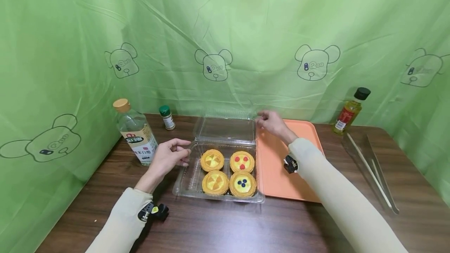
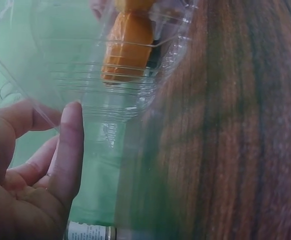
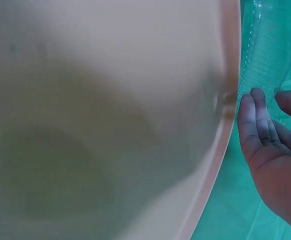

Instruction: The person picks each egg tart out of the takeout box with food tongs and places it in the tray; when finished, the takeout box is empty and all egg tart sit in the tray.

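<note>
Your right hand (image 1: 272,124) sits just above the middle of the head view, fingertips pinching the far right corner of the clear lid (image 1: 225,128), which stands tipped open behind its container. The right wrist view shows the fingers (image 3: 253,117) lightly curled against the ridged plastic edge. Your left hand (image 1: 170,155), left of centre, has thumb and fingers loosely bent against the left rim of the clear plastic container (image 1: 218,171); whether they truly clamp the rim I cannot tell, though the left wrist view shows a finger (image 2: 68,150) laid along the wall.

The container lies in the middle of the frame on the dark wooden table (image 1: 225,225), holding four tarts (image 1: 227,171) in a square. Touching its right side is an orange tray (image 1: 281,175). Left of your left hand stands a clear bottle (image 1: 137,132) with a tan cap; behind it is a small green-capped jar (image 1: 166,117). At upper right stands an oil bottle (image 1: 349,111), and metal tongs (image 1: 370,169) lie along the right edge.
</note>
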`<state>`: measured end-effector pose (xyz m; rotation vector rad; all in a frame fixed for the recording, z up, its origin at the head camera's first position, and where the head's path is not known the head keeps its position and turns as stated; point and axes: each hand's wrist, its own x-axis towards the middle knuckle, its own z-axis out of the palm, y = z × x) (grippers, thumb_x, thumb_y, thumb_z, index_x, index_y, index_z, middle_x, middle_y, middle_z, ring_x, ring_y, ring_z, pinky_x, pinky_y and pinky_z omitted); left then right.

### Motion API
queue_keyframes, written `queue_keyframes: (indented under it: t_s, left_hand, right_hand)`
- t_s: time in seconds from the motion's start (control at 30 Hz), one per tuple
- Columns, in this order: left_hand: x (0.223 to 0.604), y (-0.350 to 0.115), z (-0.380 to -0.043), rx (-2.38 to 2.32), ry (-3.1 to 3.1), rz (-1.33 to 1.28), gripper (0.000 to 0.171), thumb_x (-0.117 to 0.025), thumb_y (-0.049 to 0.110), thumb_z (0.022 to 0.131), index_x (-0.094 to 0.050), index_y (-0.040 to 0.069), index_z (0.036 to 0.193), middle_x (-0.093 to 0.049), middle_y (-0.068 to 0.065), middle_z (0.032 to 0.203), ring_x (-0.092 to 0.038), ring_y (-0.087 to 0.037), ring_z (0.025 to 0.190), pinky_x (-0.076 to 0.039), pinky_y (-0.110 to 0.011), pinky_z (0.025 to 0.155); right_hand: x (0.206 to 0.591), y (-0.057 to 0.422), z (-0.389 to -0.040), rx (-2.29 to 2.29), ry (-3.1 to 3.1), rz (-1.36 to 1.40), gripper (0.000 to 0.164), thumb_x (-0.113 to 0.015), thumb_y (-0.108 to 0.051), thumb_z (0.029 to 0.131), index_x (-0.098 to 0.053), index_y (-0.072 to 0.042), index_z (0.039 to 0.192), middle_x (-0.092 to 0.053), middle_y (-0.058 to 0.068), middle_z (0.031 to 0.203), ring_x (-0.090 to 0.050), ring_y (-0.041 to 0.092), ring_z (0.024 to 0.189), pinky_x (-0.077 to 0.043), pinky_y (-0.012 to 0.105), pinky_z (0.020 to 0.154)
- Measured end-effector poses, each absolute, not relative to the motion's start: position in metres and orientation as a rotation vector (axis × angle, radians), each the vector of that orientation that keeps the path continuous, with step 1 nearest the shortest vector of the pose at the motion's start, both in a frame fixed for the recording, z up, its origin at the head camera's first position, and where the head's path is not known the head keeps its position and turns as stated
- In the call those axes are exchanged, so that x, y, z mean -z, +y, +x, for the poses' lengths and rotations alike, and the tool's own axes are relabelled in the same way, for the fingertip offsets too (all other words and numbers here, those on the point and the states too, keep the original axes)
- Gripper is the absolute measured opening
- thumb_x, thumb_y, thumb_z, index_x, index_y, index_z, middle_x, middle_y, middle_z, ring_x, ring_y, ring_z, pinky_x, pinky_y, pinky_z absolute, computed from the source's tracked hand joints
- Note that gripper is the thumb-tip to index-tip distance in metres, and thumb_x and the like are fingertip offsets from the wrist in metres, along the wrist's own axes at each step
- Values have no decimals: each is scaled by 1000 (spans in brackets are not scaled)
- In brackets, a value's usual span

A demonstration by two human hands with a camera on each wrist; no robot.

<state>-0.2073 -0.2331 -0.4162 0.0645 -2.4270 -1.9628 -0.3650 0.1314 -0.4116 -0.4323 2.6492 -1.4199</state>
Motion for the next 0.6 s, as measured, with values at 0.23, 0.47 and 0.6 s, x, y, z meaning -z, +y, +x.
queue_keyframes:
  t_s: [0.23,0.47,0.6]
  left_hand:
    - [417,-233,-208,1956,-2437,78,34,-70,-7,93,-67,-11,127,-72,-15,89,-73,-22,67,-68,-35,64]
    - [415,-233,-208,1902,-2465,86,34,-70,-4,92,-69,-9,127,-72,-10,90,-68,-16,69,-65,-29,61]
    - [414,-233,-206,1893,-2467,82,34,-70,-2,94,-69,-8,128,-72,-11,92,-67,-15,72,-62,-25,59]
  right_hand:
    - [419,132,-365,1480,2568,-403,48,-63,-3,106,-48,17,147,-70,31,118,-71,35,91,-66,46,84]
    - [420,134,-363,1498,2559,-403,46,-61,-4,107,-49,18,145,-69,31,115,-70,35,89,-66,45,83]
    - [413,140,-357,1431,2656,-419,45,-60,-10,109,-51,16,144,-69,30,118,-71,40,98,-65,47,87]
